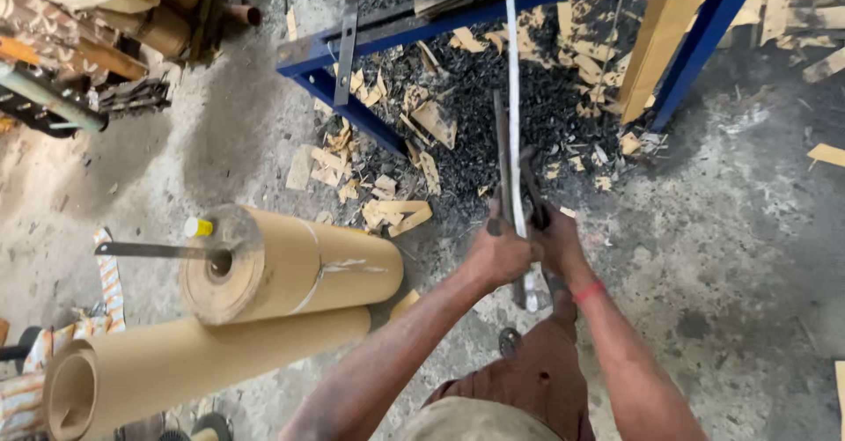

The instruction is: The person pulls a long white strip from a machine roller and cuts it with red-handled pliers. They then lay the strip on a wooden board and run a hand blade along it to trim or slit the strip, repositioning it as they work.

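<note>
Two brown paper rolls [264, 269] lie on the concrete floor [739, 256] at left, a metal rod [150, 250] through one core. At centre, the left hand [500, 252] and right hand [553, 240] are closed side by side around long metal strips [513, 115], whose length runs away toward the blue steel frame [370, 45]

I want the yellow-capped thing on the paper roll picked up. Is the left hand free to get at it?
Probably not yet: the left hand is closed on the long metal strip with the right hand. The yellow-capped thing itself lies uncovered.
</note>
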